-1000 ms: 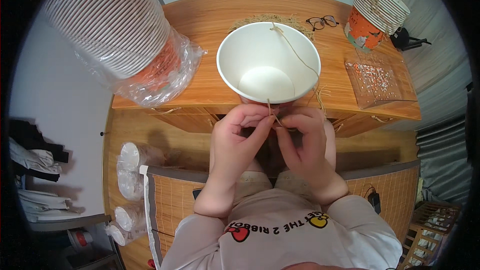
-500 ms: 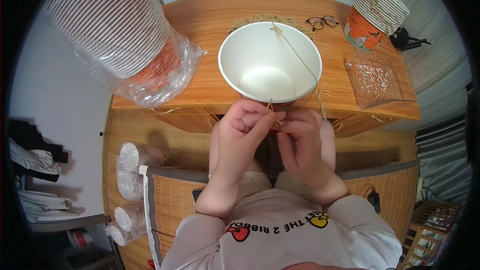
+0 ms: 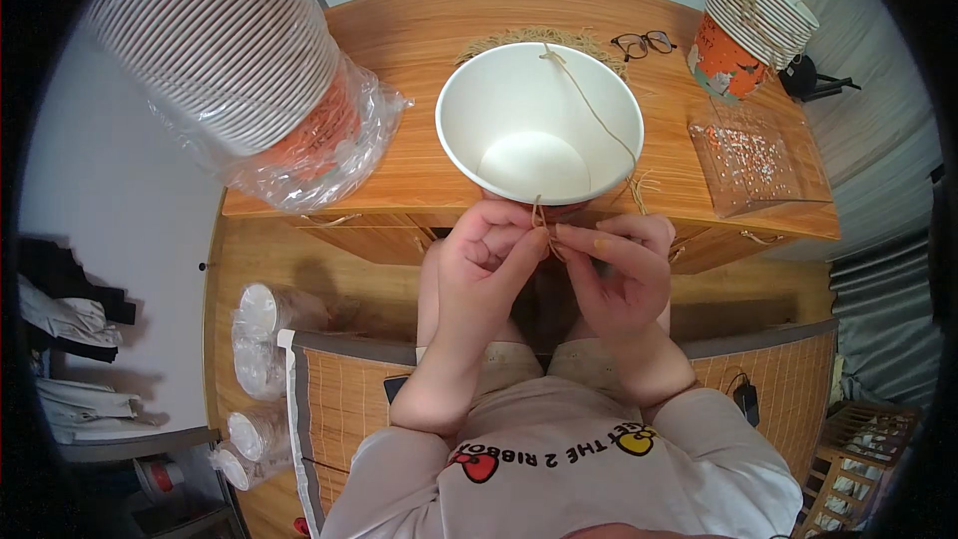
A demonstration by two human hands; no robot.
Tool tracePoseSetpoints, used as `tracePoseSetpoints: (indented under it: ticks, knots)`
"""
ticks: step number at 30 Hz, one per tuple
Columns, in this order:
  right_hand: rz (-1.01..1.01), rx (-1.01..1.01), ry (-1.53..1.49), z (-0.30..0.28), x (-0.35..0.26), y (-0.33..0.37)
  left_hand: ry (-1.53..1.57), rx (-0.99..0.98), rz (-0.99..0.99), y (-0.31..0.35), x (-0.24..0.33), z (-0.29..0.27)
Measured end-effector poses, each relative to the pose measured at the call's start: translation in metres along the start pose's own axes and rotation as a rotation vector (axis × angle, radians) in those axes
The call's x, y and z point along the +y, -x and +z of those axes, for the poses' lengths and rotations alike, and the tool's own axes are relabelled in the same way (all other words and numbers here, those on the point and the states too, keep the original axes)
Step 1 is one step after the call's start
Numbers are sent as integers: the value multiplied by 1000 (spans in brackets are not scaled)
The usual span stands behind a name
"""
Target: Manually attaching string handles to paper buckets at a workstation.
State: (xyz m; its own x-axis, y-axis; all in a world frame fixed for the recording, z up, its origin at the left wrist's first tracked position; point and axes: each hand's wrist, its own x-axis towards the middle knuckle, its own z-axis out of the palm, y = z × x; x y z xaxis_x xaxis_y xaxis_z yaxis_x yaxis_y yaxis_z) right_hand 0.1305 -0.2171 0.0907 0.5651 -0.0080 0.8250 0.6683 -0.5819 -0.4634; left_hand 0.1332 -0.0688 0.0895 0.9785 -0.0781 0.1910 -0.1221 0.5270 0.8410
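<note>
A white-lined paper bucket [image 3: 529, 155] stands open side up at the front of the desk, tilted toward me. Tan twine [image 3: 599, 120] is knotted at its far rim and runs across the opening to the right edge, where its frayed strands hang. At the near rim, more of this twine forms a small loop. My left hand [image 3: 487, 255] pinches that loop between thumb and forefinger. Right beside it, my right hand [image 3: 621, 274] grips the twine's end with thumb and forefinger, its other fingers loosely bent.
A tall stack of plastic-wrapped buckets [image 3: 220, 50] leans at the left. Behind the bucket lies a bundle of twine [image 3: 489, 40], with eyeglasses [image 3: 643, 44] beside it. At the right are stacked orange buckets [image 3: 723, 55] and a clear tray [image 3: 743, 165] of small beads.
My right hand has turned and its fingers have spread and shifted a little to the right. My left hand stays at the near rim with the twine loop.
</note>
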Motion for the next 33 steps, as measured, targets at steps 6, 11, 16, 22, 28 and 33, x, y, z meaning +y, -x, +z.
tracePoseSetpoints:
  ticks: [6, 11, 16, 22, 28, 33]
  knots:
    - [3, -50, 8, -5, -5, -7, 53, -79, 67, 2, -8, -5]
    - [29, -44, -144, 3, 2, -5, 74, -85, 3, 1, -10, -13]
    - [60, -80, -189, 3, -4, -15, 11, -12, 40, 1, -7, -13]
    - [-11, -31, -217, 11, -3, -27, -367, 36, 303, 0, 9, -3]
    - [-80, -105, -134, 6, -10, -38, -686, 117, 593, -6, 14, -4]
    - [-173, -84, -167, 11, -7, -42, -794, 129, 645, -8, 12, -7]
